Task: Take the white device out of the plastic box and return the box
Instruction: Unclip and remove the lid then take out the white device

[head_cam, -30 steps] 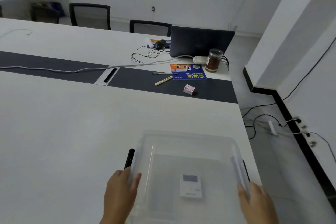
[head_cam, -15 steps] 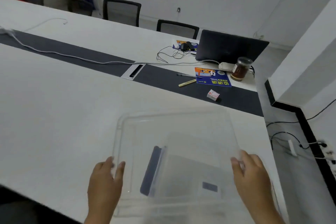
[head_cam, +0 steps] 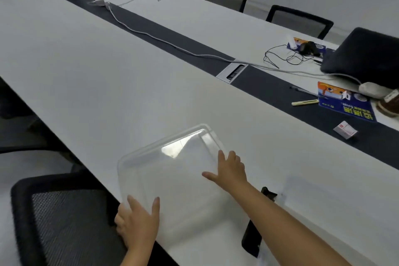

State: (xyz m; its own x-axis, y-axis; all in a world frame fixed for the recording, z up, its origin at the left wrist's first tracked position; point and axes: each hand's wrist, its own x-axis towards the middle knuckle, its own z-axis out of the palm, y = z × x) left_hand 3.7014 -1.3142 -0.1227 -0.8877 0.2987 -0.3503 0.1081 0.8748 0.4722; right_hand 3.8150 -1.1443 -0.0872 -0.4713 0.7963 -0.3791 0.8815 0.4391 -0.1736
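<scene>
I hold the clear plastic lid (head_cam: 172,179) between both hands, over the near edge of the white table (head_cam: 108,71). My left hand (head_cam: 138,222) grips the lid's near side and my right hand (head_cam: 228,170) grips its far right side. The clear plastic box (head_cam: 313,201) stands to the right, behind my right forearm, with its black latches (head_cam: 251,237) showing. The white device is not visible; my arm covers much of the box.
A black mesh chair (head_cam: 64,222) stands below the lid at the table's edge. A grey cable (head_cam: 151,34) runs along the dark centre strip. A laptop (head_cam: 364,54), blue leaflet (head_cam: 345,103), yellow pen (head_cam: 304,102) and small white carton (head_cam: 345,129) lie far right.
The lid has come off the box and moved left with both hands. The view has swung left, so the box now sits at the lower right.
</scene>
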